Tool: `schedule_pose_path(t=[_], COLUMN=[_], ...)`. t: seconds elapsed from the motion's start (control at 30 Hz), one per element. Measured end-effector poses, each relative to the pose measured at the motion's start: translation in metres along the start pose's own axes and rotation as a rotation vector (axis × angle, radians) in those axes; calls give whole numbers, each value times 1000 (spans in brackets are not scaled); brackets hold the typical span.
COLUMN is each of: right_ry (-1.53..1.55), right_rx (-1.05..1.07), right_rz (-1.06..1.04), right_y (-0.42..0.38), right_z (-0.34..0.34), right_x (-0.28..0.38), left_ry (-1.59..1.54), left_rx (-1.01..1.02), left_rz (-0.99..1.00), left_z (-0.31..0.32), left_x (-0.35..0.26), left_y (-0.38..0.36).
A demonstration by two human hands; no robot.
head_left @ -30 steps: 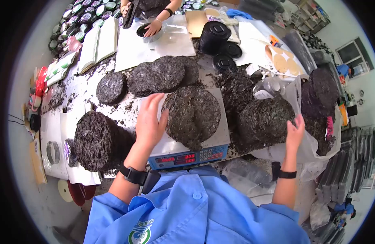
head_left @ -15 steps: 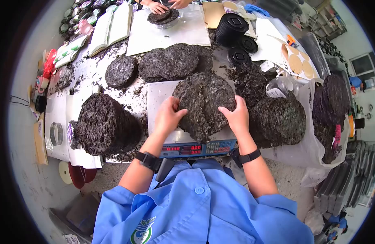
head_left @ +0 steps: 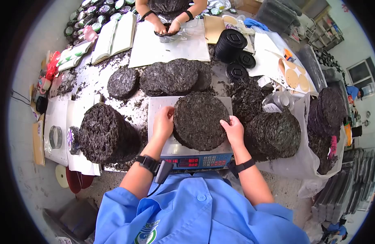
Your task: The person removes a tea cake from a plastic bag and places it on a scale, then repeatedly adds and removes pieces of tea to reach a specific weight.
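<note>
A round cake of dried seaweed, dark and rough, lies over the silver pan of a digital scale. My left hand is at the cake's left edge, fingers curled in against it. On the other side my right hand pinches the right edge, its thumb on top; the fingertips underneath are hidden. Red digits glow on the scale's blue front panel. Close by on the left stands a tall stack of seaweed cakes, and another stack leans at the right.
Behind the scale lie several more seaweed cakes and loose flakes. Across the table, a co-worker's hands press seaweed into a clear round container. Black lids are stacked at the back right, near a plastic bag.
The seaweed cake, creased and bulging before, now looks flatter and rounder between my hands. My right thumb has moved outward. The co-worker has leaned in, and the seaweed there now sits in the container.
</note>
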State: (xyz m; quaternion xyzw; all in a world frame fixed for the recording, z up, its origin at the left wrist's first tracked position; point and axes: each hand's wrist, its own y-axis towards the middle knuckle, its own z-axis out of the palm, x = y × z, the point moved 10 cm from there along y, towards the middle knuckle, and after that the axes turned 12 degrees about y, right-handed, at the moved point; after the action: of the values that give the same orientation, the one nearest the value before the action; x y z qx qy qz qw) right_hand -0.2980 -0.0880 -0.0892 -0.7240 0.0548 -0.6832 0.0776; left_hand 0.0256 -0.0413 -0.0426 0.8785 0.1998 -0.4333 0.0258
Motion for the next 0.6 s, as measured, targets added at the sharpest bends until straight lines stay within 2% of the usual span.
schedule_pose_path(t=[0.07, 0.13, 0.17, 0.2, 0.23, 0.27, 0.3, 0.37, 0.4, 0.43, 0.47, 0.53, 0.6], right_ry=[-166, -303, -300, -227, -157, -87, 218, 422, 518, 504, 523, 566, 556], right_rx=[-64, -119, -95, -31, 36, 103, 157, 215, 248, 300, 330, 387, 402], right_rz=[-71, -194, -93, -4, 84, 171, 188, 377, 481, 465, 453, 437, 409], right_y=[-5, -14, -20, -22, -24, -26, -26, -31, -31, -28, -16, 15, 43], right_z=[-5, -10, -10, -2, 6, 16, 28, 45, 59, 78, 98, 145, 203], right_x=[26, 48, 48, 45, 40, 34, 28, 25, 27, 38, 42, 54, 83], left_ry=[-143, -153, -72, 3, 203, 296, 258, 197, 176, 155, 329, 475, 716], left_rx=[-5, -89, -20, 47, 108, 85, 108, 131, 134, 139, 22, -144, -211], left_rz=[-51, -56, -24, 2, 154, 137, 96, 57, 52, 45, 202, 277, 195], left_z=[-9, -31, -24, -13, 0, 3, 3, -13, -31, -53, -93, -175, -230], left_x=[19, 26, 18, 7, -14, -20, -17, -13, -16, -20, -44, -74, -70], left_y=[-7, -12, -16, -22, -27, -36, -38, -35, -38, -43, -56, -84, -107])
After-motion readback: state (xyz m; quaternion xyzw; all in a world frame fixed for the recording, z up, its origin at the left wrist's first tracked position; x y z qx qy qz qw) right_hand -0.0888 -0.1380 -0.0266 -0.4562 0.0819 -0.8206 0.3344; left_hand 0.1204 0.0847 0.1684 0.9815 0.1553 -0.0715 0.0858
